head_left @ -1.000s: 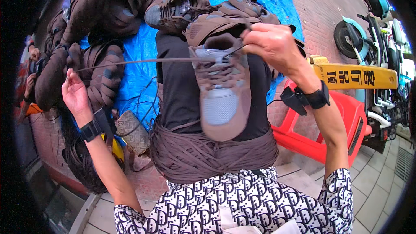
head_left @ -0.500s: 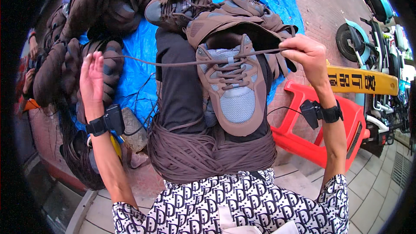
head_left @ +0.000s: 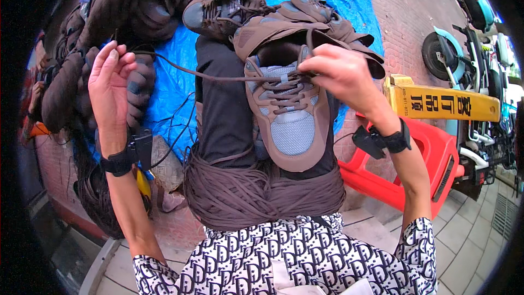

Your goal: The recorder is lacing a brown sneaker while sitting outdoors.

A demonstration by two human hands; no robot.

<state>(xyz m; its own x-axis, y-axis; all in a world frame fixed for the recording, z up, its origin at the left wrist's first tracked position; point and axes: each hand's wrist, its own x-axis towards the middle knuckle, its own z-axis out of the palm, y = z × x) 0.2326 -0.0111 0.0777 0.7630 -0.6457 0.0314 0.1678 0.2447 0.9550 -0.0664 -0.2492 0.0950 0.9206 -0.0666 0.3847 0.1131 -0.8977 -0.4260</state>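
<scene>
A brown and grey-blue sneaker (head_left: 299, 135) rests on my thighs with its toe toward me, its lace threaded partway up the eyelets. A loose brown shoelace (head_left: 218, 78) runs from the shoe's top eyelets out to the left. My left hand (head_left: 112, 84), raised at the left, pinches its end, and a thin tip sticks up above the fingers. Beside the shoe's collar, my right hand (head_left: 341, 79) is closed on the lace near the upper right eyelets. A short piece of lace rises above those fingers. Some right fingertips are hidden.
A thick bundle of brown laces (head_left: 262, 196) lies across my lap. Another sneaker (head_left: 229, 11) and several shoe uppers sit beyond my knees on a blue tarp (head_left: 174, 84). Stacked uppers (head_left: 120, 11) fill the far left. At right are a red stool (head_left: 401, 180), a yellow bar (head_left: 436, 101) and scooters.
My right hand has come left and slightly down to the shoe's eyelets. My left hand has shifted a little left and up, its fingers now curled to a pinch.
</scene>
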